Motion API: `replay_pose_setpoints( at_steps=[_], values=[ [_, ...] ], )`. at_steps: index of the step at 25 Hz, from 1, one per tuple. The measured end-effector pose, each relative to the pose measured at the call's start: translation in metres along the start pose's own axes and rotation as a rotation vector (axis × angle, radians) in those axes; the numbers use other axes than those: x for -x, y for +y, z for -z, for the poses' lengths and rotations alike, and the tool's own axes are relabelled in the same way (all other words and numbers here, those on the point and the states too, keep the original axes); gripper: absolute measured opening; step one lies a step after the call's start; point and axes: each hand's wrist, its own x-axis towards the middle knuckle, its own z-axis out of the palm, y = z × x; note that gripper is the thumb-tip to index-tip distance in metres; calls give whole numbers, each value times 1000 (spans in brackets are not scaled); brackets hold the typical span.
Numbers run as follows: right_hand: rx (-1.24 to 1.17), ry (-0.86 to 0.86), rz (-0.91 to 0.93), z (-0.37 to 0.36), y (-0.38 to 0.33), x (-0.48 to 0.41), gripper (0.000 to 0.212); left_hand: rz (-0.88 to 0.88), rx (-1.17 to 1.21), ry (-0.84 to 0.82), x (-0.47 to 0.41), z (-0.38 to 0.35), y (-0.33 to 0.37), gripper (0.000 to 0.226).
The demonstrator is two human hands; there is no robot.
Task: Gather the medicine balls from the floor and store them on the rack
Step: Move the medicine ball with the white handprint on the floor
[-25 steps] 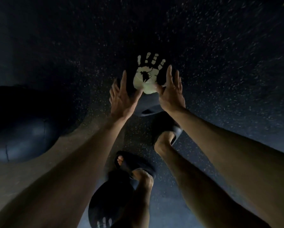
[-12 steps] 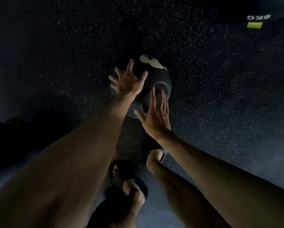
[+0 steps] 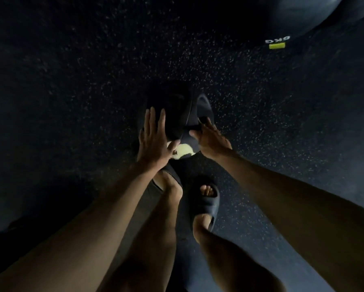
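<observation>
Hands press a dark medicine ball (image 3: 176, 114).
L hand (image 3: 155, 142) & R hand (image 3: 212, 140) flat on its sides, fingers straight.

The left hand (image 3: 155, 142) hides part of the medicine ball (image 3: 183, 110); the 6KG ball (image 3: 292, 22) is cropped above

Printed in white on the dark ball (image 3: 286, 26) at top right: "6KG", upside down to the camera. Set just above a small yellow bar (image 3: 277, 46).
</observation>
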Motion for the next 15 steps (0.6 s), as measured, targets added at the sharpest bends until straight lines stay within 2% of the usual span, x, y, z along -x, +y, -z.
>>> replay_pose_setpoints(
  at_steps=[2, 5, 6, 7, 9, 11, 13, 15],
  values=[
    [-29, -6, -48, 23, 4, -15, 40, -2, -36, -39, -16, 11, -8, 100],
    [-228, 72, -405, 67, -5, -39, 71, 112, -34, -117, -61, 33, 3, 99],
    [-305, 136, -479, 78, -11, -48, 72, 150, -21, -145, -80, 40, 9, 95],
    [-358, 200, -483, 84, -17, -53, 68, 199, 1, -173, -100, 47, 16, 91],
    [-382, 255, -330, 83, -35, -47, 66, 310, 66, -207, -139, 62, 32, 83],
    [-350, 195, -212, 73, -46, -37, 87, 388, 128, -199, -172, 76, 41, 76],
    [-386, 147, -234, 65, -52, -40, 112, 388, 155, -196, -196, 88, 40, 71],
    [-407, 141, -267, 75, -66, -62, 119, 325, 151, -175, -203, 95, 29, 72]
  ],
)
